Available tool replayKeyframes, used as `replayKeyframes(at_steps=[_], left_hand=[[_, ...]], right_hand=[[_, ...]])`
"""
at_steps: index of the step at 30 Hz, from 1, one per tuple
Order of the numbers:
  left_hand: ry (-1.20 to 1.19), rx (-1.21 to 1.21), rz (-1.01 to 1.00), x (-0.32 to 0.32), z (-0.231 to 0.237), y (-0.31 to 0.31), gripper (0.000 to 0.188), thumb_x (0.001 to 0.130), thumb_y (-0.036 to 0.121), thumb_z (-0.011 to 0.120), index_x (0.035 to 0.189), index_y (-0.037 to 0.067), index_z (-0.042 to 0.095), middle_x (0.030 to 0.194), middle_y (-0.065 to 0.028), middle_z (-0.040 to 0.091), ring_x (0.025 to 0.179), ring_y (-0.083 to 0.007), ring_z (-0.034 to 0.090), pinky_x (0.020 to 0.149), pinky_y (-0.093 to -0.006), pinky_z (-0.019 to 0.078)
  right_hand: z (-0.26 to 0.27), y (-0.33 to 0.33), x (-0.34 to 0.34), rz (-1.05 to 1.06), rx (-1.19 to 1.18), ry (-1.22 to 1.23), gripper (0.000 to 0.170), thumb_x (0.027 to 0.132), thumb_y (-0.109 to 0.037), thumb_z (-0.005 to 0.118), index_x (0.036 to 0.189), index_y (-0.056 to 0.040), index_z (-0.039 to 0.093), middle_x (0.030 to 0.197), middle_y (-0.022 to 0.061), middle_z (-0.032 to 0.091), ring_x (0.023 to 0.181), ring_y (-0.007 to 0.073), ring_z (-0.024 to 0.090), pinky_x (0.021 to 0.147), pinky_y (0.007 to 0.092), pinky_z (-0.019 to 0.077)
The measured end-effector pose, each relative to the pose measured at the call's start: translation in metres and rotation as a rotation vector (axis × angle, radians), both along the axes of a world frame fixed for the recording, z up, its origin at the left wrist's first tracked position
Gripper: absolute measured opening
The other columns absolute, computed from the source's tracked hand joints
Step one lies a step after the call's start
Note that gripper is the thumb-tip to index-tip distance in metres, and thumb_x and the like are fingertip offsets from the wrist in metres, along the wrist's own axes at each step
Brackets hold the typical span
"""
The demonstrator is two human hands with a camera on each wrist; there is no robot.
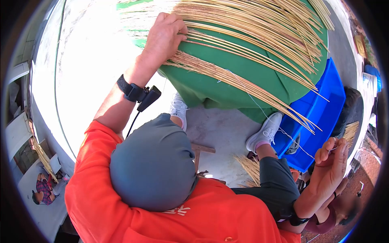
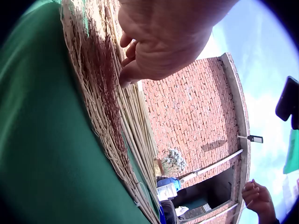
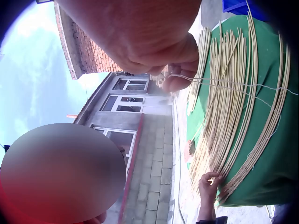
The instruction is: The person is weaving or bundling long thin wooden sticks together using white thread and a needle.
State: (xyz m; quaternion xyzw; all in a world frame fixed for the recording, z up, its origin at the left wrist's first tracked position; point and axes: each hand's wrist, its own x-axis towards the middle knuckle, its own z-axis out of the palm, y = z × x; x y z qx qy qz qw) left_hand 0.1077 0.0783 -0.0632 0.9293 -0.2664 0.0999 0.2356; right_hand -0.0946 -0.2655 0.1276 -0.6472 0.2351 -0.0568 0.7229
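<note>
Loose stalks (image 1: 259,28): long, thin, straw-coloured, brushy heads at one end; piled roughly parallel on green cloth (image 1: 206,87). A sparse row lies along the pile's near side; left hand (image 1: 164,34) pinches it by the brushy end. Separate bundle (image 1: 202,68): narrow, reddish-tan heads, lying nearest the person, stem ends past the cloth edge. String (image 3: 180,76): thin, white, slack, running from bundle to right hand (image 1: 330,160), pinched in its fingertips. Knot: cannot tell.

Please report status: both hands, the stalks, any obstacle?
Left hand at stalks, grip unclear. Right hand raised, pinching white string. Stalks spread on green cloth, near bundle apart. String crosses that bundle, might snag.
</note>
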Motion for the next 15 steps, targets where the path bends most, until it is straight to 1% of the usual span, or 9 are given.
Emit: replayKeyframes(at_steps=[1,5,7,15], left_hand=[[-0.05,0.035,-0.002,0.001,0.0,0.0,0.016,0.066,0.0,0.067,0.08,0.005,0.06,0.097,-0.0077,0.056,0.094,-0.0272,0.049,0.082,-0.0346,0.0427],[-0.033,0.026,-0.053,0.004,-0.009,-0.002,0.013,0.066,0.002,0.068,0.077,0.005,0.061,0.095,-0.0067,0.056,0.093,-0.0265,0.049,0.082,-0.0344,0.042],[-0.023,0.08,-0.052,0.003,-0.01,-0.005,0.012,0.065,0.005,0.069,0.075,0.006,0.062,0.093,-0.006,0.055,0.092,-0.0263,0.048,0.082,-0.0347,0.0413],[-0.032,0.149,-0.061,-0.002,-0.006,-0.01,0.014,0.064,0.008,0.07,0.074,0.007,0.061,0.09,-0.0053,0.054,0.09,-0.0253,0.047,0.082,-0.0349,0.039]], right_hand=[[0.0,0.0,0.0,0.007,0.001,0.0,0.016,0.096,-0.017,0.042,0.104,-0.0082,0.051,0.086,0.0068,0.053,0.063,0.0115,0.048,0.052,0.0239,0.0391],[0.0,0.002,0.0,0.006,0.0,0.004,0.015,0.095,-0.017,0.042,0.103,-0.0081,0.051,0.085,0.0068,0.052,0.063,0.0115,0.048,0.052,0.0238,0.0388],[-0.001,0.002,0.0,0.006,0.004,0.002,0.014,0.095,-0.017,0.042,0.102,-0.0081,0.05,0.085,0.0068,0.052,0.062,0.0114,0.048,0.052,0.0238,0.0387],[0.0,0.002,0.0,0.01,0.012,0.002,0.013,0.095,-0.017,0.043,0.101,-0.0082,0.05,0.084,0.0067,0.052,0.062,0.0111,0.047,0.052,0.0236,0.0383]])
